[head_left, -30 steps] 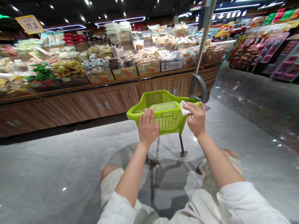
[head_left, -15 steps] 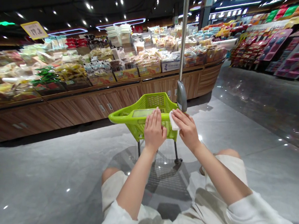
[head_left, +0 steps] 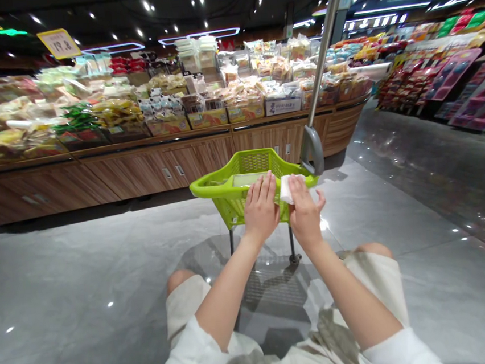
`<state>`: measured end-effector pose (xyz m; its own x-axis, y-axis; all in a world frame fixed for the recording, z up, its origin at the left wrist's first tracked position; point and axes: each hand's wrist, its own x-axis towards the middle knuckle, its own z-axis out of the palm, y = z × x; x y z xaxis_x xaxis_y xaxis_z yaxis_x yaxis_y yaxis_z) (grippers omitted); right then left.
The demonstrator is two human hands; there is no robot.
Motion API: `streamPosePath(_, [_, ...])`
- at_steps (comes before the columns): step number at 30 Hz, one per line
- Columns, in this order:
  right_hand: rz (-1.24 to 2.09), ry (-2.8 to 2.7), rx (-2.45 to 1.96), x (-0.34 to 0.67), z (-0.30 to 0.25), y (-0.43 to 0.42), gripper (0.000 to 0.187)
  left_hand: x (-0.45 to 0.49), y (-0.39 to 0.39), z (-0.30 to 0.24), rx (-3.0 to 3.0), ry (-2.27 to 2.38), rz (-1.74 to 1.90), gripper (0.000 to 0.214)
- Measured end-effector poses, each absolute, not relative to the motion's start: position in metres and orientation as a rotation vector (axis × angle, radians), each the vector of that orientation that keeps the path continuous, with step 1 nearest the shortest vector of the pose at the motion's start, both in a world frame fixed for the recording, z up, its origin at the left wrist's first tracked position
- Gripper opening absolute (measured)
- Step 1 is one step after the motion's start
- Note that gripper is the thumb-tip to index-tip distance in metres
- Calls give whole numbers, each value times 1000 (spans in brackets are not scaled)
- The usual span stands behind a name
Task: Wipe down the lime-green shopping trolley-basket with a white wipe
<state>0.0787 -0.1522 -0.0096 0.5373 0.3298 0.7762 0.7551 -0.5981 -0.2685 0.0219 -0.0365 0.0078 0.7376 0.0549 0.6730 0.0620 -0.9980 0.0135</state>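
Arms outstretched: left hand (head_left: pixel 262 206), fingers extended flat, rests on green basket's (head_left: pixel 209 190) near rim; right hand (head_left: pixel 304 213), fingers spread, presses white wipe (head_left: pixel 285 188) onto it. Rim runs left-right.

I reach forward with both elbows slightly bent, my left hand (head_left: pixel 262 206) lying palm-down with fingers straight and close together, my right hand (head_left: pixel 304 211) just beside it, also flat, thumb splayed outward.

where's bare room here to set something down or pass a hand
Bare floor lies between the green cart and the wooden counter, and right of the cart. Crowded: the counter's top is packed; left hand, right hand and white wipe cover the cart's near rim.
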Motion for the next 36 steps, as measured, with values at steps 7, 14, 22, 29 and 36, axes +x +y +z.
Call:
streamPosePath(7, [-992, -1112, -2157, 111, -11, -176, 75, 33, -44, 5, -2901, -49, -1106, 70])
streamPosePath(14, [-991, -938, -2159, 123, -9, -188, 73, 41, -49, 1, -2905, -66, -1132, 75])
streamPosePath(22, [-953, -1128, -2190, 123, -6, -195, 79, 42, -48, -1, -2894, -77, -1121, 74])
streamPosePath(29, [-961, -945, -2125, 125, -14, -185, 76, 44, -52, 0, -2935, -51, -1129, 78])
streamPosePath(36, [-941, -1204, -2072, 118, -18, -182, 74, 44, -50, -3, -2932, -77, -1168, 73])
